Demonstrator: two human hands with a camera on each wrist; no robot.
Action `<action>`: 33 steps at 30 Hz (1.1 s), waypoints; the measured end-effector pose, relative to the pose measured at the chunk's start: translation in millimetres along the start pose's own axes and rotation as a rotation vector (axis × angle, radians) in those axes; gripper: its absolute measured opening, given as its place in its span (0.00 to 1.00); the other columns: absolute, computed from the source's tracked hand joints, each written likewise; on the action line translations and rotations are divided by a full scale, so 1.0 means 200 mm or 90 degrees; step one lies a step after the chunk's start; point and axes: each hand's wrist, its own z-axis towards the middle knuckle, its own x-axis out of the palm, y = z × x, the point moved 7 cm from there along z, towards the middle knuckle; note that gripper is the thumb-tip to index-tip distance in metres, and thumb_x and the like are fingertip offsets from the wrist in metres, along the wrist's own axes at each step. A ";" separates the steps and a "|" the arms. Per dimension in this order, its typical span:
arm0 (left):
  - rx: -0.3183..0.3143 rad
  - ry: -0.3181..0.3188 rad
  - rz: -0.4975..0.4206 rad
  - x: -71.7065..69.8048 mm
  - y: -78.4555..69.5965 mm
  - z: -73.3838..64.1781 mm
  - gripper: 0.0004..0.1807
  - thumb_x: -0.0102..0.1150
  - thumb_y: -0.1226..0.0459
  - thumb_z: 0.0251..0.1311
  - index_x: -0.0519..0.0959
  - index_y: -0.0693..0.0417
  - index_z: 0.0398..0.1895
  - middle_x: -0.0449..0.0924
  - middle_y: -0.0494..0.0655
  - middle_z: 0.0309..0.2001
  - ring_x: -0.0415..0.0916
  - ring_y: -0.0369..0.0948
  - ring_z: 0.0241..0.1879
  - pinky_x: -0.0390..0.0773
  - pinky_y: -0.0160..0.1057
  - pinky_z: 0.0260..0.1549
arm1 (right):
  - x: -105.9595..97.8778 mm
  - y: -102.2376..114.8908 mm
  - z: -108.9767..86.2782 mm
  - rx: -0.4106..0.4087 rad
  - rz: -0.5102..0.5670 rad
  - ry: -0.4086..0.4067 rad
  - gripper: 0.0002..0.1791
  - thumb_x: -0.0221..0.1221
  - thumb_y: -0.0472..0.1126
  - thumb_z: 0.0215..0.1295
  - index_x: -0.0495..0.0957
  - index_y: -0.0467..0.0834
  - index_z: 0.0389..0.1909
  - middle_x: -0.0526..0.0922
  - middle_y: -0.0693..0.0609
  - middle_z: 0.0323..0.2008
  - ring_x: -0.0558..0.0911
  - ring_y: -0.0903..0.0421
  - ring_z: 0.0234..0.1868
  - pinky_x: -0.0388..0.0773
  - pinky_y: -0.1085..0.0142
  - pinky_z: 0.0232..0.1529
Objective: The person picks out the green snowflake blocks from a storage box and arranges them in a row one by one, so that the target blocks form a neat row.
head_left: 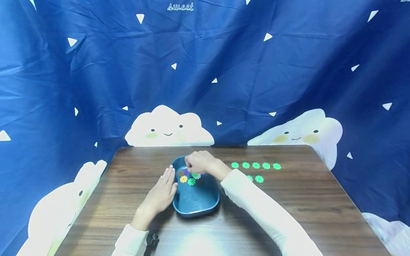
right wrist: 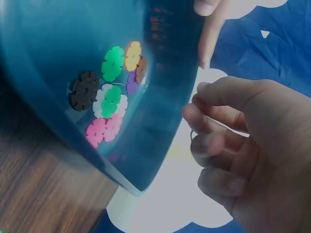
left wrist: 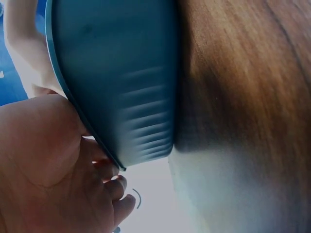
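Observation:
A dark blue plastic bin (head_left: 196, 201) stands on the table. My left hand (head_left: 161, 192) lies with straight fingers along its left rim; the left wrist view has the palm beside the bin's outer wall (left wrist: 116, 63). Over the far end of the bin is my right hand (head_left: 201, 161), its fingers loosely bent and nothing visible between them in the right wrist view. Below it, notched flower-shaped discs lie on the bin floor: dark brown (right wrist: 84, 91), green (right wrist: 112, 64), orange (right wrist: 132, 56), purple (right wrist: 131, 83), pink (right wrist: 96, 132), and a green one overlapping a white one (right wrist: 98, 105).
Right of the bin, several green discs (head_left: 256, 165) lie in a row on the wooden table (head_left: 298, 192). Nearer, more green discs (head_left: 259, 179) are partly covered by the right sleeve. A blue curtain (head_left: 224, 71) with white clouds hangs behind the table's far edge.

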 end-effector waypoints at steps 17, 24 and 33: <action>-0.004 0.001 0.001 0.00 -0.01 0.01 0.35 0.42 0.58 0.85 0.52 0.70 0.84 0.46 0.63 0.86 0.47 0.59 0.86 0.55 0.61 0.83 | 0.19 -0.07 0.09 0.099 -0.075 0.127 0.10 0.66 0.44 0.72 0.87 0.48 0.50 0.87 0.55 0.35 0.80 0.57 0.32 0.85 0.63 0.40; -0.012 0.009 0.001 0.00 -0.01 0.01 0.35 0.42 0.57 0.85 0.51 0.69 0.84 0.45 0.62 0.87 0.45 0.58 0.86 0.54 0.60 0.83 | 0.23 -0.06 0.11 0.109 -0.139 0.152 0.19 0.69 0.45 0.69 0.83 0.49 0.59 0.89 0.52 0.48 0.80 0.56 0.40 0.87 0.60 0.54; -0.004 0.006 0.006 0.01 0.00 0.01 0.35 0.42 0.58 0.85 0.52 0.69 0.84 0.46 0.62 0.86 0.47 0.59 0.86 0.56 0.61 0.83 | 0.30 -0.05 0.16 0.114 -0.174 0.170 0.26 0.68 0.47 0.71 0.77 0.51 0.68 0.88 0.52 0.55 0.82 0.56 0.44 0.87 0.61 0.57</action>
